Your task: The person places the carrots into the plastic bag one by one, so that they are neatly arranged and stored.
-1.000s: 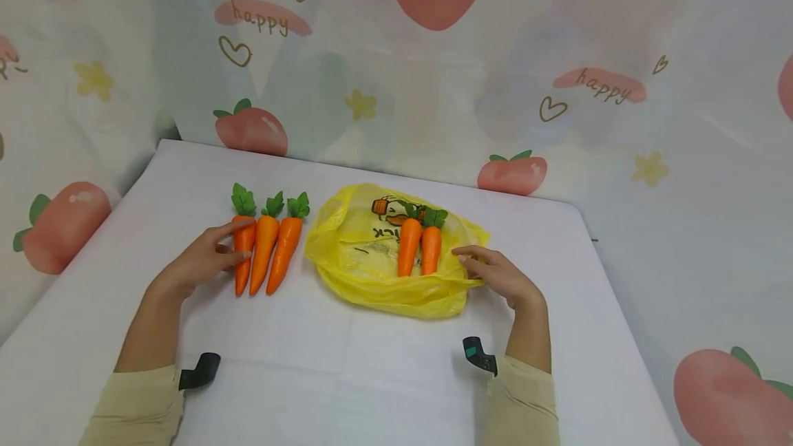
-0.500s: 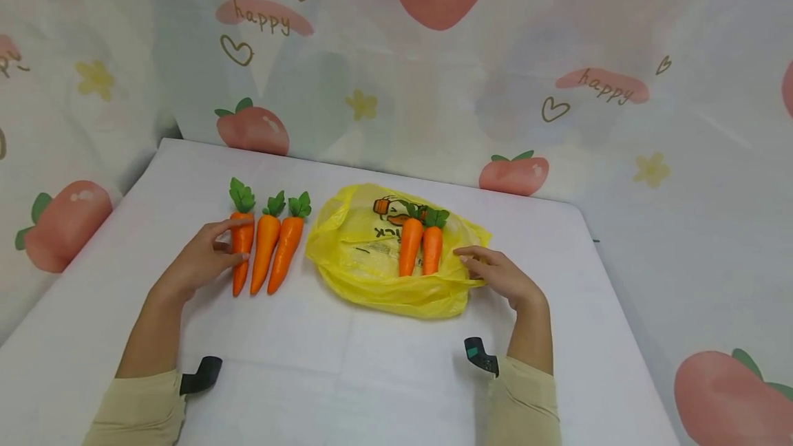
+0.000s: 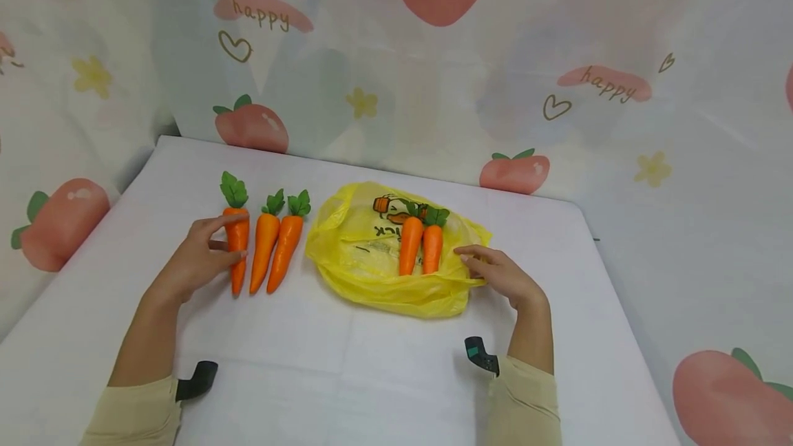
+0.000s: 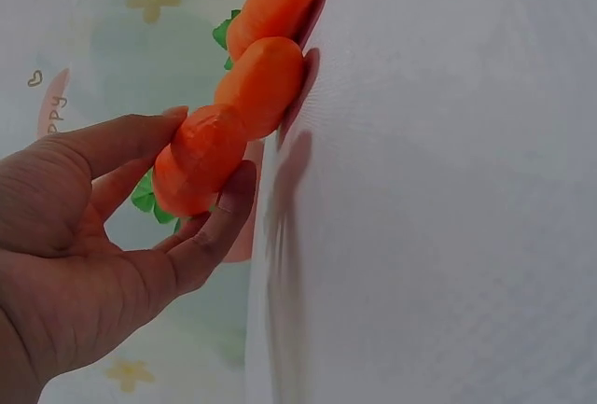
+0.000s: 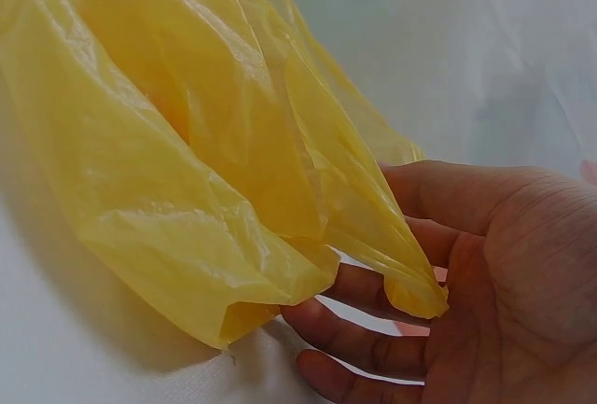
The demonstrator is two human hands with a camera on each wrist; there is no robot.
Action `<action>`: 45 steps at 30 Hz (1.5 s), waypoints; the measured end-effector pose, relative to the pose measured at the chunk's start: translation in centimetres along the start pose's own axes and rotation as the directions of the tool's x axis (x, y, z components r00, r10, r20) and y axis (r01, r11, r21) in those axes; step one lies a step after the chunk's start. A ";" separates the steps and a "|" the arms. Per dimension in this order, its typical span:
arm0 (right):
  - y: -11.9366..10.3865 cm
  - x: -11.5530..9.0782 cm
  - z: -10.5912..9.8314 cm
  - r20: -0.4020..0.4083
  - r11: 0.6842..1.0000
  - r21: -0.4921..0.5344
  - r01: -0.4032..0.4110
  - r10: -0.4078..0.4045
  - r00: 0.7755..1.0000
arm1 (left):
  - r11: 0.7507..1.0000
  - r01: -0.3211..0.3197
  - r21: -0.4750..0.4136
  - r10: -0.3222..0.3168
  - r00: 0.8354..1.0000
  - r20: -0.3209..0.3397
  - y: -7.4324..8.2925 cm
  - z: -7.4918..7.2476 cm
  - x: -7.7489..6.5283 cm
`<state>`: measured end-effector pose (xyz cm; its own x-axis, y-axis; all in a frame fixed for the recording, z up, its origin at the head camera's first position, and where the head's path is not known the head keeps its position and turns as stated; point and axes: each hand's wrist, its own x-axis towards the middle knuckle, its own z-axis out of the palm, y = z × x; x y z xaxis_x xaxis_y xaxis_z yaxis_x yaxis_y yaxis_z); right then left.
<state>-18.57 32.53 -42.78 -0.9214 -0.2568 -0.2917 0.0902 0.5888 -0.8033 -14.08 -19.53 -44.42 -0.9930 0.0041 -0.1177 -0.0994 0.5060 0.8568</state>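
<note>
My left hand (image 3: 199, 259) pinches the leftmost orange carrot (image 3: 236, 234) between thumb and fingers, its green leaves pointing away from me. In the left wrist view that carrot (image 4: 201, 161) shows blunt end on, its shadow falling apart from it on the white cloth. Beside it lie a middle carrot (image 3: 265, 243) and another carrot (image 3: 288, 243). At the right side of a crumpled yellow plastic bag (image 3: 356, 288), my right hand (image 3: 498, 274) has loosely bent fingers touching the edge. The right wrist view shows bag folds (image 5: 187, 245) partly hiding those fingers. Two carrots (image 3: 409, 243) lie in the bag's mouth.
A white cloth covers the table (image 3: 297, 377). Behind it and at both sides hangs a patterned curtain (image 3: 427, 88) with peaches and hearts. The printed bag stands to the right of the carrot row.
My left hand has drawn the leftmost carrot's leafy end to the left and away from me, widening the gap to the middle carrot. The right hand and the bag keep their places.
</note>
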 end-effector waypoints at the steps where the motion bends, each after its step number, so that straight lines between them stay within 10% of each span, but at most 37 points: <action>1: 0.0 0.0 0.0 0.000 1.000 -0.001 0.000 0.000 1.000 | 1.000 -0.002 0.004 0.002 1.000 -0.001 0.1 0.0 -0.1; 45: -0.5 0.0 -0.2 0.002 0.998 -0.059 0.016 -0.016 1.000 | 0.995 -0.080 -0.053 0.082 0.996 0.024 0.9 0.8 -1.9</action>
<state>-18.73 32.42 -42.27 -0.9221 -0.2674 -0.2797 0.0529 0.6290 -0.7756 -12.22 -18.39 -43.79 -0.9960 0.0664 -0.0593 -0.0224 0.4580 0.8887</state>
